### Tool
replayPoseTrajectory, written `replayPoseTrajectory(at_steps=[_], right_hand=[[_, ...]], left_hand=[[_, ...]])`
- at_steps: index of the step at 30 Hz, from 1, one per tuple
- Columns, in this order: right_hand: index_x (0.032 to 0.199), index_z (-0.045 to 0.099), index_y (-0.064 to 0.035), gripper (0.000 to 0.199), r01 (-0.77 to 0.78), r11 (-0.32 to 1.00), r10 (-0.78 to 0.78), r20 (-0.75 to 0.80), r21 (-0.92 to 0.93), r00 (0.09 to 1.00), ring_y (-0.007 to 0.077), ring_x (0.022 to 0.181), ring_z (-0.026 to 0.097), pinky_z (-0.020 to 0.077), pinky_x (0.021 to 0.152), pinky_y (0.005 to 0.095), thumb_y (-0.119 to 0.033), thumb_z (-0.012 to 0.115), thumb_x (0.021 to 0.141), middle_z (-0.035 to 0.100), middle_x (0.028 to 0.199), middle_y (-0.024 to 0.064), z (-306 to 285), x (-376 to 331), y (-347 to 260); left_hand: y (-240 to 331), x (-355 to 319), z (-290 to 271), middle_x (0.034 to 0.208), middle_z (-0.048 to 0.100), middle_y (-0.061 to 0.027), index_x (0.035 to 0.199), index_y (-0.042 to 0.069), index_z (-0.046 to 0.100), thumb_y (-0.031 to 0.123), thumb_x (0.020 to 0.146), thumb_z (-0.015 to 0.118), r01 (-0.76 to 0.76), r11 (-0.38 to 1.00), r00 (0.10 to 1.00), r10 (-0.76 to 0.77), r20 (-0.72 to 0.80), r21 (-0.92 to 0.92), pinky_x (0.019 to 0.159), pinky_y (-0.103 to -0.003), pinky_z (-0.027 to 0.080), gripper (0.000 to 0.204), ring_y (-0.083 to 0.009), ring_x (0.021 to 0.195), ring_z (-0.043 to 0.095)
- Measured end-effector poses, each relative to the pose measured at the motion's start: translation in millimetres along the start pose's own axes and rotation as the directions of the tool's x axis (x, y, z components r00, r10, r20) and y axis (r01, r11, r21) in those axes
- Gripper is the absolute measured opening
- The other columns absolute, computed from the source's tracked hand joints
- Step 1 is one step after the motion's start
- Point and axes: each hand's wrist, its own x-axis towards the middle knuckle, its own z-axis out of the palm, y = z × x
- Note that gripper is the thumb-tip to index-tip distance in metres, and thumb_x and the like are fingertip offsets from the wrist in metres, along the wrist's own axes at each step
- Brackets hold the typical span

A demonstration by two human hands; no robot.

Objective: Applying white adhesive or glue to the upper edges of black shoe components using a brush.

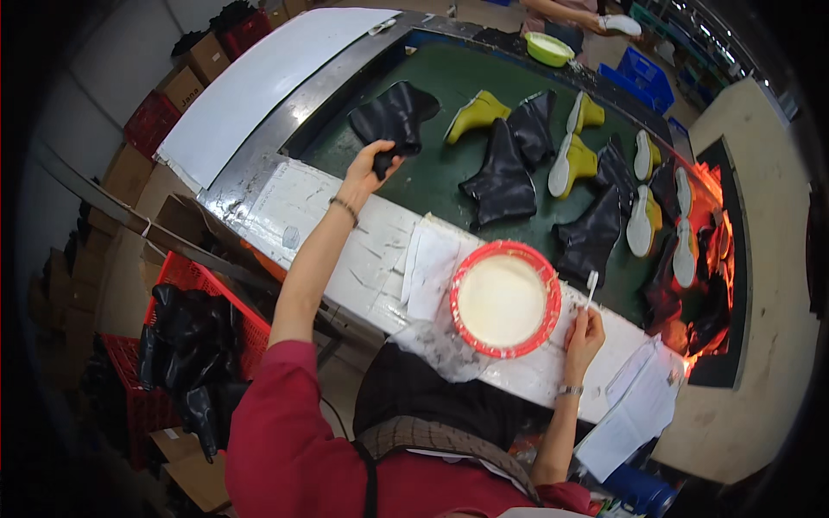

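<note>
Over the near left part of the green belt [423, 186], my left hand [371, 166] is closed round one end of a black boot upper [393, 110]. The upper's wider end points away from me. My right hand [585, 339] grips the handle of a white toothbrush [591, 285], bristle end up, just right of a red tub [455, 298]. Pale cream-coloured liquid [503, 300] fills much of that tub, and dried residue marks its rim. Beyond it, more black boot uppers [501, 177] lie beside yellow shoe pieces with whitish soles [570, 164].
A glowing orange opening [724, 250] stands at the belt's right end. Red crates [186, 272] with black boots [194, 337] are at lower left. Papers [635, 406] overhang the white ledge [345, 272]. Across the belt, another person's hand [587, 19] holds a white sole, near a green bowl [550, 50].
</note>
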Motion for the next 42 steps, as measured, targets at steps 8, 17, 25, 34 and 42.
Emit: replayPoseTrajectory(at_steps=[8, 17, 25, 34, 42], right_hand=[[0.105, 0.067, -0.0032, 0.018, 0.031, 0.998, -0.028, 0.045, -0.061, 0.999, 0.0003, 0.050, 0.035, 0.0236, 0.042, 0.0203, -0.021, 0.060, 0.107, 0.049, 0.068, -0.0075, 5, -5, 4], [0.118, 0.067, -0.0022, 0.024, 0.034, 0.994, -0.038, -0.029, -0.107, 0.999, 0.0021, 0.052, 0.034, 0.0239, 0.044, 0.0209, -0.022, 0.063, 0.106, 0.048, 0.068, -0.0060, -2, 0, 6], [0.133, 0.065, 0.0032, 0.036, 0.123, 0.984, -0.128, -0.029, -0.129, 0.991, 0.0035, 0.064, 0.041, 0.0311, 0.050, 0.0213, -0.019, 0.064, 0.105, 0.054, 0.083, -0.0041, -6, 0, 12], [0.133, 0.065, 0.0052, 0.037, 0.124, 0.977, -0.126, -0.002, -0.171, 0.992, 0.0094, 0.083, 0.057, 0.0469, 0.068, 0.0228, -0.019, 0.063, 0.105, 0.068, 0.103, 0.0042, -13, 11, 32], [0.133, 0.064, 0.0056, 0.037, 0.082, 0.973, -0.078, 0.025, -0.214, 0.997, 0.0121, 0.092, 0.062, 0.0509, 0.077, 0.0244, -0.019, 0.063, 0.106, 0.071, 0.112, 0.0068, -23, 13, 34]], left_hand=[[-25, 96, 17, 0.081, 0.074, -0.0225, 0.077, 0.002, 0.077, 0.022, 0.068, 0.069, -0.044, 0.095, 0.837, 0.546, -0.016, 0.994, 0.078, -0.045, 0.061, 0.024, -0.0370, 0.077, 0.075], [-20, -204, 66, 0.121, 0.072, -0.0084, 0.129, 0.015, 0.073, 0.010, 0.088, 0.071, -0.480, 0.059, 0.784, 0.477, 0.398, 0.875, 0.085, -0.036, 0.059, 0.042, -0.0200, 0.101, 0.070], [130, -438, -56, 0.131, 0.065, -0.0161, 0.138, 0.022, 0.065, 0.024, 0.089, 0.067, 0.891, -0.115, 0.138, 0.990, -0.022, 0.440, 0.100, -0.063, 0.046, 0.049, -0.0423, 0.122, 0.059], [187, -587, -153, 0.134, 0.068, -0.0178, 0.136, 0.019, 0.066, 0.012, 0.082, 0.069, 0.981, 0.144, -0.065, 0.877, -0.476, 0.133, 0.101, -0.059, 0.051, 0.054, -0.0413, 0.124, 0.065], [194, -626, -43, 0.105, 0.077, -0.0185, 0.120, -0.005, 0.067, 0.015, 0.072, 0.078, 0.631, 0.070, -0.017, 0.997, -0.077, 0.772, 0.086, -0.040, 0.057, 0.053, -0.0298, 0.096, 0.075]])
